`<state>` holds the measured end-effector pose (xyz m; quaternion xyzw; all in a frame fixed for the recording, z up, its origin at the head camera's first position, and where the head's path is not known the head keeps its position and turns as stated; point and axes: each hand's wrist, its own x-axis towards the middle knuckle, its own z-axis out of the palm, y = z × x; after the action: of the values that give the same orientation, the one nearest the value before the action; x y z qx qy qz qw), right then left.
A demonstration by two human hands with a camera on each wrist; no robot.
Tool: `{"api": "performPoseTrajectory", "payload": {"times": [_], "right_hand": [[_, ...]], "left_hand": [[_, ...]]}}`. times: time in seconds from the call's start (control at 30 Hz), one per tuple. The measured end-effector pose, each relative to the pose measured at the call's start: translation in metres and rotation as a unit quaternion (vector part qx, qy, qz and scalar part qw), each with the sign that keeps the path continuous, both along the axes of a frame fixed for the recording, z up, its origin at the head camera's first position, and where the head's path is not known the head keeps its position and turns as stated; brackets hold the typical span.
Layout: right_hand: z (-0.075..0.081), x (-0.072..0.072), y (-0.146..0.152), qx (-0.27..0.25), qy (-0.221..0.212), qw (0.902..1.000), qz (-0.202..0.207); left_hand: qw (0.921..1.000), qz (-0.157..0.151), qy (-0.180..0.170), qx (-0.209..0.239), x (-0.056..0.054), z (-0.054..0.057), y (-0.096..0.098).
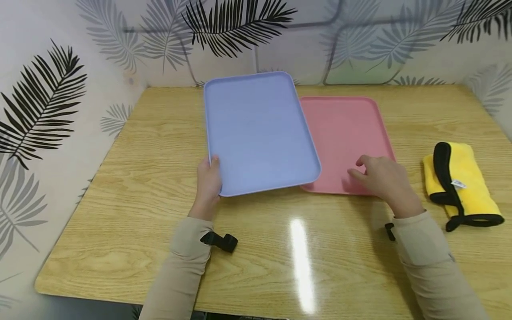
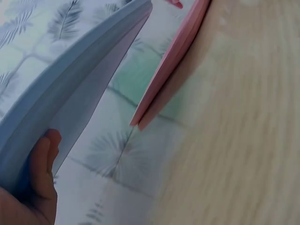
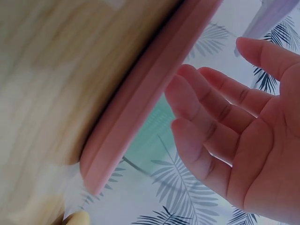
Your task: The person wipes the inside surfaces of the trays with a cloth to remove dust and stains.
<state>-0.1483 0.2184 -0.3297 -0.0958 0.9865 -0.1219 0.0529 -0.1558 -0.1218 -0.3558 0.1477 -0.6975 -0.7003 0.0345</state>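
My left hand (image 1: pixel 209 184) grips a blue tray (image 1: pixel 260 133) by its lower left corner, thumb on the upper face and fingers underneath. In the left wrist view the blue tray (image 2: pixel 75 89) is raised and tilted, apart from the pink tray (image 2: pixel 173 56). On the table lies that pink tray (image 1: pixel 344 142), its left side overlapped by the blue one in the head view. Above its lower right part hovers my right hand (image 1: pixel 382 178), holding nothing. The right wrist view shows this hand (image 3: pixel 243 136) with fingers loosely bent, beside the pink tray's rim (image 3: pixel 140 103).
A folded yellow cloth (image 1: pixel 464 184) with black edging lies at the right of the wooden table (image 1: pixel 140 231). Behind the table stands a wall (image 1: pixel 160 58) with a leaf pattern. A bright light reflection crosses the table's front middle.
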Motion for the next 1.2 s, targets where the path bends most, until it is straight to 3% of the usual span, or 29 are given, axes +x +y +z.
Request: {"api": "performPoseTrajectory", "payload": {"times": [0.27, 0.53, 0.77, 0.9, 1.03, 1.2], "right_hand": [[0.0, 0.006, 0.009, 0.003, -0.017, 0.9998, -0.011], [0.004, 0.016, 0.019, 0.007, -0.024, 0.9995, -0.017], [0.009, 0.029, 0.042, -0.019, -0.004, 0.9983, -0.056], [0.009, 0.04, 0.062, -0.036, 0.022, 0.9946, -0.094], [0.011, 0.046, 0.085, -0.028, 0.039, 0.9841, -0.171], [0.006, 0.05, 0.114, -0.013, 0.011, 0.9691, -0.246]], "left_hand": [[0.9968, 0.014, 0.075, -0.021, 0.006, -0.001, 0.031], [0.9949, 0.016, 0.095, -0.028, 0.014, -0.003, 0.044], [0.9942, -0.001, 0.102, -0.033, 0.02, -0.001, 0.047], [0.9941, -0.001, 0.103, -0.036, 0.021, 0.001, 0.05], [0.9943, -0.009, 0.099, -0.04, 0.021, 0.001, 0.054], [0.9939, -0.023, 0.099, -0.042, 0.021, 0.001, 0.058]]}}
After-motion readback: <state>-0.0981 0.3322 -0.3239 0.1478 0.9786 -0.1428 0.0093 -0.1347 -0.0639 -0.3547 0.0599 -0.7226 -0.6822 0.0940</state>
